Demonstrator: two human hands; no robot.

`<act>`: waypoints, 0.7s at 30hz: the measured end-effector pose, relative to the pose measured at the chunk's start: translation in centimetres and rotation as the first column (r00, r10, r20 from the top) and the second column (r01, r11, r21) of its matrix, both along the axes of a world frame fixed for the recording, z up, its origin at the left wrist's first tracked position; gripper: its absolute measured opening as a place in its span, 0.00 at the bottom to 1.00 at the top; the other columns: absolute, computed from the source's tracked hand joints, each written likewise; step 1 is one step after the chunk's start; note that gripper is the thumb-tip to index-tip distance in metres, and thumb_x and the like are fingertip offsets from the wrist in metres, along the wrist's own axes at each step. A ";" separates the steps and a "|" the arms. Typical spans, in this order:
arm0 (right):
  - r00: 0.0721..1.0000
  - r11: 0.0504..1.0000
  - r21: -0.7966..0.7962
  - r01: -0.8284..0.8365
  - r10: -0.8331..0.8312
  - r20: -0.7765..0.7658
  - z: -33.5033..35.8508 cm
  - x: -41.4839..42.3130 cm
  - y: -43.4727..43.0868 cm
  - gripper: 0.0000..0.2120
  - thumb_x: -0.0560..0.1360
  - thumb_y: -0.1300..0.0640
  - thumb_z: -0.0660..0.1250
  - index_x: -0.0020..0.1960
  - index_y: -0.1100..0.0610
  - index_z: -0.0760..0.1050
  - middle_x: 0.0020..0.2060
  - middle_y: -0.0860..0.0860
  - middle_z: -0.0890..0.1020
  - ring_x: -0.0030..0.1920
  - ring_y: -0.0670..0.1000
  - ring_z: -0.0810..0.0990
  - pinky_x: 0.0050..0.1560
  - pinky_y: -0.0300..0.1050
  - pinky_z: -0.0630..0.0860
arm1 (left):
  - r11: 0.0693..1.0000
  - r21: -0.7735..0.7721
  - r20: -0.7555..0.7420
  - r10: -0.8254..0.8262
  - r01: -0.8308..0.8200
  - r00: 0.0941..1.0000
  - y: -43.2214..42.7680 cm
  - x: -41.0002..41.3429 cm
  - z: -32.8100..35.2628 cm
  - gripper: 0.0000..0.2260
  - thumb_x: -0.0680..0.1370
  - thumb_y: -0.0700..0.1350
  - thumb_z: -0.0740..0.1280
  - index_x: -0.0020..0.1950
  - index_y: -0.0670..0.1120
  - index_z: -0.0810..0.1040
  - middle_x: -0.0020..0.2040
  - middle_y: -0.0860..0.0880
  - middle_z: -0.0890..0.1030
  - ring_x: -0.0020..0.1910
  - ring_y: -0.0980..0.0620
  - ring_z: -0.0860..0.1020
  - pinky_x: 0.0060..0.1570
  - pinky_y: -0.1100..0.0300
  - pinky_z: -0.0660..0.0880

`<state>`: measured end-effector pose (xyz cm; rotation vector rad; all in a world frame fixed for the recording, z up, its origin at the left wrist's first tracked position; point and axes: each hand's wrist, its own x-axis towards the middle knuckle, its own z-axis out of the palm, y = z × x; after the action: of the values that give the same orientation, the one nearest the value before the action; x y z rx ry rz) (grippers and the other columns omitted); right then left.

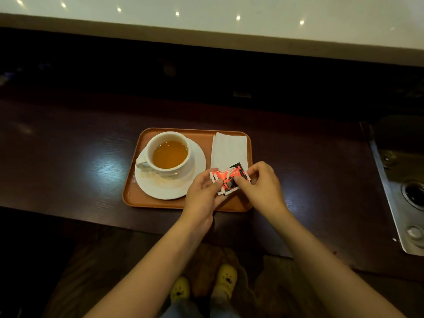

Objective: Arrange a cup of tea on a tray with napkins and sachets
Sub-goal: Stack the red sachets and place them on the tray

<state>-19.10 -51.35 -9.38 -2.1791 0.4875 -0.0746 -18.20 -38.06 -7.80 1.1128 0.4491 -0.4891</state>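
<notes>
An orange tray [130, 191] lies on the dark wooden counter. On its left half a white cup of tea [169, 153] stands on a white saucer [195, 180], handle pointing left. White napkins [229, 148] lie folded at the tray's back right. Over the tray's front right, my left hand [202, 196] and my right hand [261, 184] both pinch a small fan of red, black and white sachets [229, 179], the left from the near left, the right from the right edge. The sachets overlap the napkins' front end; whether they rest on them is unclear.
The dark counter [68, 161] stretches wide to the left of the tray. A metal panel with round fittings [403, 187] is set into the counter at the right. Behind runs a dark gap and a pale raised ledge [206, 21]. Yellow shoes [227, 278] show below.
</notes>
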 end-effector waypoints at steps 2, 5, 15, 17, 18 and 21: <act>0.994 0.995 0.005 -0.101 0.101 0.046 0.1 -0.3 -0.4 0.18 0.68 0.54 0.71 0.55 0.53 0.68 0.55 0.50 0.70 0.50 0.47 0.72 0.41 0.34 0.69 | 0.996 0.087 0.019 -0.013 0.011 1.000 -0.1 0.1 -0.1 0.10 0.77 0.36 0.62 0.57 0.46 0.74 0.55 0.44 0.80 0.52 0.49 0.81 0.46 0.57 0.81; 0.890 0.891 -0.066 -0.449 0.453 0.052 0.7 -0.4 -2.1 0.32 0.68 0.54 0.71 0.68 0.47 0.61 0.64 0.46 0.67 0.61 0.42 0.62 0.60 0.42 0.68 | 0.987 0.152 0.018 -0.050 0.047 0.999 -0.1 0.4 -0.3 0.11 0.77 0.37 0.62 0.59 0.44 0.74 0.57 0.44 0.79 0.54 0.48 0.80 0.48 0.55 0.80; 0.779 0.705 -0.364 -0.609 0.619 -0.102 -3.2 -0.6 -3.1 0.25 0.68 0.51 0.71 0.62 0.49 0.66 0.57 0.49 0.73 0.55 0.45 0.65 0.58 0.46 0.66 | 0.590 0.800 0.169 -0.401 0.113 0.900 -0.3 -0.3 -3.2 0.06 0.76 0.42 0.65 0.52 0.48 0.76 0.41 0.52 0.76 0.40 0.56 0.75 0.43 0.59 0.75; 0.771 0.689 -0.381 -0.616 0.626 -0.116 -3.5 -0.6 -3.0 0.25 0.68 0.49 0.70 0.62 0.50 0.67 0.57 0.49 0.73 0.56 0.48 0.66 0.58 0.47 0.65 | 0.472 0.873 0.153 -0.502 0.122 0.851 0.0 0.0 -3.6 0.07 0.75 0.42 0.66 0.52 0.45 0.78 0.42 0.50 0.78 0.40 0.55 0.75 0.40 0.62 0.73; 0.768 0.683 -0.387 -0.620 0.629 -0.120 -3.5 -0.5 -3.0 0.25 0.68 0.48 0.70 0.63 0.50 0.67 0.57 0.49 0.73 0.56 0.48 0.65 0.58 0.47 0.64 | 0.431 0.894 0.144 -0.534 0.123 0.833 0.1 0.1 -3.8 0.07 0.75 0.41 0.66 0.53 0.45 0.78 0.45 0.48 0.79 0.41 0.53 0.76 0.41 0.61 0.74; 0.784 0.708 -0.375 -0.598 0.614 -0.092 -3.4 -0.5 -3.3 0.23 0.71 0.48 0.67 0.64 0.50 0.68 0.58 0.50 0.73 0.57 0.49 0.67 0.57 0.45 0.62 | 0.385 0.914 0.119 -0.560 0.130 0.820 0.4 0.3 -3.9 0.13 0.75 0.41 0.66 0.59 0.46 0.75 0.51 0.45 0.79 0.47 0.50 0.77 0.47 0.58 0.75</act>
<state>-19.63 -54.64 -12.81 -2.6169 -0.3299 0.1641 -17.88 -37.67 -11.68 2.3524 0.0169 -0.3545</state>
